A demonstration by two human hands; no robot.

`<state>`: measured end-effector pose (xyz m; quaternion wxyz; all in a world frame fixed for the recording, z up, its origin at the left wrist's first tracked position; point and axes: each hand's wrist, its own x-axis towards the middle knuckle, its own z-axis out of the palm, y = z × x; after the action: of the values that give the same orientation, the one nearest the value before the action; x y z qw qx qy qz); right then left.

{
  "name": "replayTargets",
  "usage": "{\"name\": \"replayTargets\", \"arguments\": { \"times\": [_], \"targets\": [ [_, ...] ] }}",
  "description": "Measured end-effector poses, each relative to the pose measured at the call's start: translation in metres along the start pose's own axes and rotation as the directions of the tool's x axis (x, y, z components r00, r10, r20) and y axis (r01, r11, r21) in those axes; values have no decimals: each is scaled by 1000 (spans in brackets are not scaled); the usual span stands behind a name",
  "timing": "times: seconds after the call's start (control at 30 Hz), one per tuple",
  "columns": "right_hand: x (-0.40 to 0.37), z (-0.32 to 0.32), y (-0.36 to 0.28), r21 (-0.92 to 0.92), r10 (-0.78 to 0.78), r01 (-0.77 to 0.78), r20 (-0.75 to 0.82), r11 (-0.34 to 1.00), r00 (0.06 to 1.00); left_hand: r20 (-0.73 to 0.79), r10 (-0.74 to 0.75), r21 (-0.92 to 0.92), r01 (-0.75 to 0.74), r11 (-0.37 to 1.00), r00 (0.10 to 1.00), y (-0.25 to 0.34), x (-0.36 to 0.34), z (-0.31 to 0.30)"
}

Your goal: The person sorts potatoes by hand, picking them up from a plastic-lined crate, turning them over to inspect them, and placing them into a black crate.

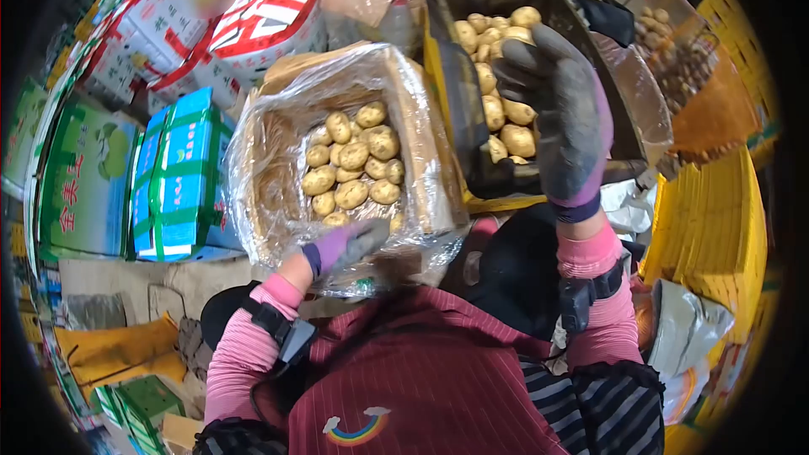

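Observation:
My left hand (358, 244), in a purple and grey work glove, lies at the near rim of a cardboard box (434, 160) lined with clear plastic. Its fingers look stretched out, close to the nearest potatoes, and nothing shows in them. Inside that box is a pile of potatoes (354, 155). My right hand (560, 109), gloved alike, is raised over the right side of a dark-lined crate (476, 173). Its fingers are apart and hold nothing visible. More potatoes (517, 141) lie in this crate, partly hidden behind the glove.
Blue boxes with green straps (181, 173) and a green printed box (84, 177) stand at left. Red and white packages (265, 17) are behind. On the right are stacked yellow crates (708, 227) and a bag of small round produce (666, 50).

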<state>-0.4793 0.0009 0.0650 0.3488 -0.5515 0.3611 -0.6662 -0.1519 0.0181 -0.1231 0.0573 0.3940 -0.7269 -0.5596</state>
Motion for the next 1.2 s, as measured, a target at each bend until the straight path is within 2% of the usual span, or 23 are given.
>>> {"name": "replayTargets", "arguments": {
  "times": [0.03,0.07,0.1,0.13,0.17,0.23,0.3,0.4,0.43,0.5,0.63,0.7,0.73,0.9,0.93,0.97,1.0,1.03,1.07,1.1,1.17,1.2],
  "targets": [
    [8,21,11,40,-33,30,76,999,997,-82,-13,60,18,998,997,-1,1,-17],
    [14,42,27,149,-31,15,105,989,994,-117,-146,-73,138,988,982,0,8,-32],
    [18,57,37,151,-17,-5,145,989,989,-229,-105,2,109,994,968,-14,15,-50],
    [20,71,48,167,49,-74,147,983,988,-347,-156,-52,147,988,925,-20,20,-67],
    [22,80,61,182,115,-141,149,973,982,-417,-165,-8,177,984,894,-41,29,-86],
    [18,87,103,153,232,-255,152,955,961,-395,-287,-22,303,953,872,-66,46,-115],
    [13,85,128,116,380,-398,154,910,912,-402,-211,112,277,954,891,-86,76,-124],
    [24,79,132,36,458,-466,134,884,879,-355,-184,387,324,863,916,-102,137,-119],
    [27,77,133,29,468,-475,127,879,874,-351,-179,473,339,813,919,-102,160,-113],
    [29,71,133,-26,466,-466,78,885,881,-314,-92,612,275,741,945,-110,201,-105],
    [30,65,129,-58,527,-524,36,850,849,-255,27,776,188,602,967,-144,272,-89],
    [29,57,134,-131,503,-494,47,859,863,-312,-74,758,294,582,947,-152,294,-83],
    [28,54,136,-195,474,-452,80,870,877,-270,-74,658,240,713,960,-154,295,-90],
    [30,50,137,-140,458,-447,51,883,888,-297,-116,535,266,802,948,-137,274,-92],
    [29,50,135,-124,456,-448,49,885,888,-320,-148,256,235,938,936,-137,265,-93],
    [26,49,135,-114,450,-442,48,890,892,-324,-189,17,206,978,927,-136,251,-93],
    [23,49,135,-51,455,-452,84,890,886,-328,-231,-238,156,959,916,-126,234,-94],
    [20,48,135,13,453,-458,120,889,883,-331,-272,-462,96,882,904,-114,217,-95],
    [18,45,136,-164,413,-390,147,906,899,-221,-267,-645,65,761,938,-101,195,-98],
    [16,45,136,-147,399,-379,149,914,905,-115,-238,-798,53,601,964,-90,172,-100],
    [14,49,132,-302,486,-422,181,855,855,-138,-175,-885,-42,463,975,-67,136,-95],
    [10,41,133,-198,464,-420,325,885,824,-92,-161,-945,-35,326,983,-57,120,-95]
  ]
}}
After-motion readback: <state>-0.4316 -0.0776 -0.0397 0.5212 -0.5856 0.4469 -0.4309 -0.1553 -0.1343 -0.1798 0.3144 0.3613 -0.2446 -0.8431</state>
